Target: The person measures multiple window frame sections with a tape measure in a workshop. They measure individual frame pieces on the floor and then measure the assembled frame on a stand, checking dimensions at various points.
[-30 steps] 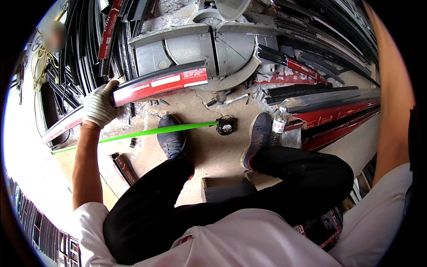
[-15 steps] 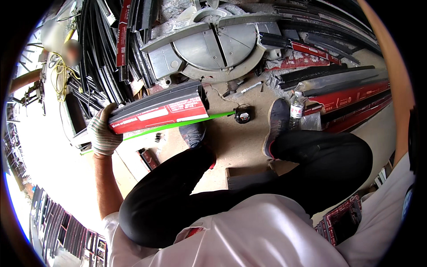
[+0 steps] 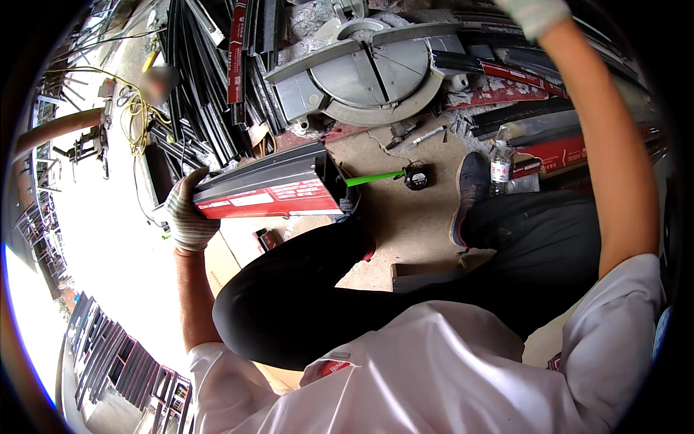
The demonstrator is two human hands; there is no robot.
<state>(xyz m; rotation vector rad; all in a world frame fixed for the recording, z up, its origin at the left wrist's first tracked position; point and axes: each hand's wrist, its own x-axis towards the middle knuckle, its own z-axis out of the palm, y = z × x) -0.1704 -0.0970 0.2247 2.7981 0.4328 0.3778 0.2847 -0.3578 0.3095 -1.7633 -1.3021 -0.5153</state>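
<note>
My left hand (image 3: 191,215), in a striped knit glove, is closed around the far left end of a black metal profile (image 3: 264,181) with a red film on its side. The profile is raised in front of my left knee, its cut hollow end pointing right. Behind it, a green tape blade (image 3: 374,178) runs to a black tape measure (image 3: 415,177) on the floor. My right hand (image 3: 536,14), also gloved, reaches up to the top right; its fingers are blurred and cut off by the picture's edge. Nearest below it is a silver miter saw base (image 3: 361,78).
A marker pen (image 3: 426,137) lies in front of the saw. A clear water bottle (image 3: 499,165) stands beside my right shoe (image 3: 471,189). Long black profiles (image 3: 199,65) are heaped at the far left; red-filmed ones (image 3: 560,153) lie to the right. A yellow cable (image 3: 136,119) hangs at left.
My right arm has swung inward, bringing the gloved hand into view at the top. The profile in my left hand has shifted slightly and now covers more of the tape blade. The view has turned a little.
</note>
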